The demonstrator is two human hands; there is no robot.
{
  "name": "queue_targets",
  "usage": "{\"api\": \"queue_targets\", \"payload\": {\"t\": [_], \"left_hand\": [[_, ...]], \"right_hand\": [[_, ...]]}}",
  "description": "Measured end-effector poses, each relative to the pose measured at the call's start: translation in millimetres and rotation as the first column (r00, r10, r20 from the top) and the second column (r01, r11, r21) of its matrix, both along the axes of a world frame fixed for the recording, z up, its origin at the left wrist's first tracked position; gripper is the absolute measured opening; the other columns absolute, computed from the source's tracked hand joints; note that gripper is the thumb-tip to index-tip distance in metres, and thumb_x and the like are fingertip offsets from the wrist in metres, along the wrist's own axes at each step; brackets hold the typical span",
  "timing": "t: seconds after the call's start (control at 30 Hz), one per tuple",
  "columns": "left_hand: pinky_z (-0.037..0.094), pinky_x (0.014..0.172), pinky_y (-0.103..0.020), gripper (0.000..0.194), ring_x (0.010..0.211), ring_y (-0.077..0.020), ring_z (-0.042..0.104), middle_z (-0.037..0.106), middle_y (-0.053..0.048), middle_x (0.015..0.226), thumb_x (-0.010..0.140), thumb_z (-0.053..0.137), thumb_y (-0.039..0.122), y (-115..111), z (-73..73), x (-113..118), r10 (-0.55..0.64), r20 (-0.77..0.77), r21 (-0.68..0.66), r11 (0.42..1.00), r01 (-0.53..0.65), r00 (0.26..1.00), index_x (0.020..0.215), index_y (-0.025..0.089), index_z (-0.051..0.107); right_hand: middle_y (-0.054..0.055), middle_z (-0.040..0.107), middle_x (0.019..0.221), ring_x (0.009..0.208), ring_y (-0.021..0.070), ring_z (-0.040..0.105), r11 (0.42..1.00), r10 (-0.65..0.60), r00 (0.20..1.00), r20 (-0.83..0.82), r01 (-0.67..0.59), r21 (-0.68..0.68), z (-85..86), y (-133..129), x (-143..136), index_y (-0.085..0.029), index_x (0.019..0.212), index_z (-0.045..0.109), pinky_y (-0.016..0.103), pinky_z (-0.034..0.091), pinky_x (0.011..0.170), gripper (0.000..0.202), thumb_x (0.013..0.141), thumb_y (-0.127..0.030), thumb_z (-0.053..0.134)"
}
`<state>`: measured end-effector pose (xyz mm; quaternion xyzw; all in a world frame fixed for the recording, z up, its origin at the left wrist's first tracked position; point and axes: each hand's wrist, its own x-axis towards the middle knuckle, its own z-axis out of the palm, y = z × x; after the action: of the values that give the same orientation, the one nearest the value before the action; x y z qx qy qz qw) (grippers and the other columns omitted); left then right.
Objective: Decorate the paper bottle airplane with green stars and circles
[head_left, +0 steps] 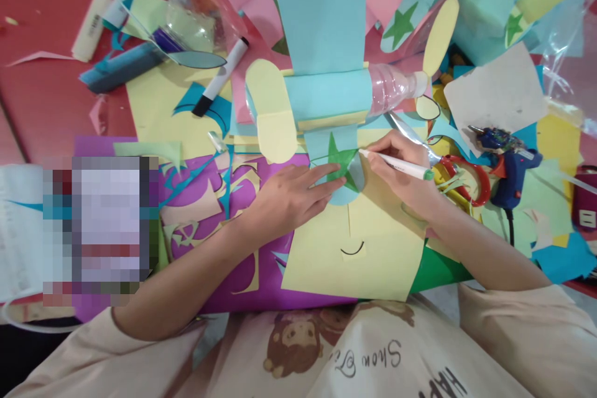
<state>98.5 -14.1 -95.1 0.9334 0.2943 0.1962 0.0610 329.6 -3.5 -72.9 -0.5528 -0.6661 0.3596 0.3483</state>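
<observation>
My left hand (298,194) lies with fingers stretched over a green star (344,168) on the rounded end of a light blue paper strip (319,140). In my right hand (408,180) is a white marker pen (410,168) with a green end, its tip at the star's right-hand point. Beneath the strip is a pale yellow sheet (368,273) bearing a curved black line. Just beyond, a clear plastic bottle (392,88) lies sideways, its body wrapped in light blue paper (329,94). A pale yellow rounded paper piece (273,130) sits at its left end.
To the right are red-handled scissors (473,183), a blue glue gun (510,180) and a whitish card (494,90). Several markers, one a black-and-white marker (221,74), lie at upper left. Paper scraps cover a purple sheet (275,249). A pixelated patch hides something at left.
</observation>
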Motion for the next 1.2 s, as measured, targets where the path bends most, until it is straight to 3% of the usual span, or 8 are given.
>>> {"api": "queue_targets", "payload": {"t": [0.23,0.37,0.63,0.73,0.87,0.97,1.07,1.2], "left_hand": [[0.054,0.066,-0.031,0.026,0.087,-0.0172,0.070,0.067,-0.007,0.124,0.096,0.045,0.018,-1,0.3,-1,-0.008,-0.036,0.003,1.000,0.009,0.999,0.114,0.020,0.064],[0.055,0.069,-0.032,0.025,0.082,-0.0172,0.068,0.067,-0.009,0.125,0.097,0.047,0.022,-2,3.6,-1,-0.031,-0.098,0.048,0.998,0.036,0.995,0.116,0.019,0.063],[0.058,0.086,-0.037,0.036,0.111,-0.0229,0.065,0.061,-0.013,0.133,0.100,0.044,0.033,-6,4.5,-1,-0.179,-0.049,-0.003,0.984,0.179,0.983,0.129,0.014,0.053],[0.059,0.082,-0.032,0.033,0.107,-0.0194,0.067,0.064,-0.012,0.130,0.099,0.043,0.027,-5,3.9,-3,-0.120,-0.024,-0.037,0.992,0.119,0.993,0.128,0.016,0.055],[0.058,0.076,-0.028,0.026,0.095,-0.0173,0.071,0.073,-0.004,0.113,0.093,0.047,0.019,1,3.6,-9,0.102,0.049,-0.045,0.994,-0.100,0.994,0.108,0.021,0.068],[0.057,0.073,-0.032,0.027,0.087,-0.0195,0.072,0.075,-0.002,0.103,0.088,0.048,0.021,6,2.8,-13,0.194,0.030,-0.033,0.981,-0.193,0.981,0.101,0.024,0.072],[0.056,0.071,-0.032,0.030,0.084,-0.0200,0.071,0.074,-0.002,0.102,0.087,0.049,0.024,9,1.3,-15,0.183,-0.032,-0.021,0.983,-0.183,0.983,0.103,0.026,0.073],[0.055,0.073,-0.030,0.030,0.090,-0.0187,0.070,0.073,-0.002,0.107,0.088,0.050,0.023,9,0.8,-14,0.085,-0.027,-0.016,0.996,-0.086,0.996,0.109,0.028,0.071]], "right_hand": [[-0.002,0.057,0.065,0.059,0.0115,0.051,0.997,-0.083,0.983,-0.162,0.083,-0.003,-3.3,1,6,-0.021,0.073,0.055,0.027,0.040,0.054,0.016,0.085,-0.029,0.061],[-0.001,0.059,0.068,0.057,0.0124,0.052,0.991,-0.121,0.975,-0.184,0.128,0.027,-3.9,3,8,-0.023,0.076,0.056,0.030,0.043,0.053,0.020,0.088,-0.039,0.059],[0.000,0.060,0.066,0.057,0.0130,0.054,0.998,-0.058,0.969,-0.241,0.061,0.003,-0.4,2,6,-0.024,0.076,0.059,0.030,0.044,0.053,0.024,0.089,-0.045,0.058],[0.000,0.062,0.070,0.061,0.0120,0.058,0.996,0.025,0.965,-0.259,-0.047,-0.078,2.1,1,5,-0.022,0.082,0.060,0.027,0.047,0.056,0.022,0.087,-0.043,0.061],[0.001,0.066,0.080,0.071,0.0126,0.062,0.965,0.166,0.959,-0.231,-0.207,-0.164,0.2,0,6,-0.019,0.089,0.063,0.026,0.049,0.061,0.020,0.087,-0.039,0.063],[0.001,0.066,0.079,0.070,0.0122,0.062,0.960,0.178,0.955,-0.239,-0.222,-0.172,-3.8,0,8,-0.019,0.088,0.063,0.025,0.048,0.060,0.021,0.087,-0.040,0.063],[0.000,0.064,0.075,0.065,0.0113,0.060,0.967,0.154,0.960,-0.233,-0.194,-0.162,-5.5,1,9,-0.018,0.085,0.063,0.025,0.046,0.057,0.022,0.088,-0.040,0.062],[-0.001,0.061,0.070,0.060,0.0099,0.055,0.975,0.145,0.965,-0.216,-0.177,-0.132,-2.8,1,8,-0.019,0.085,0.063,0.023,0.042,0.053,0.021,0.089,-0.039,0.061]]}}
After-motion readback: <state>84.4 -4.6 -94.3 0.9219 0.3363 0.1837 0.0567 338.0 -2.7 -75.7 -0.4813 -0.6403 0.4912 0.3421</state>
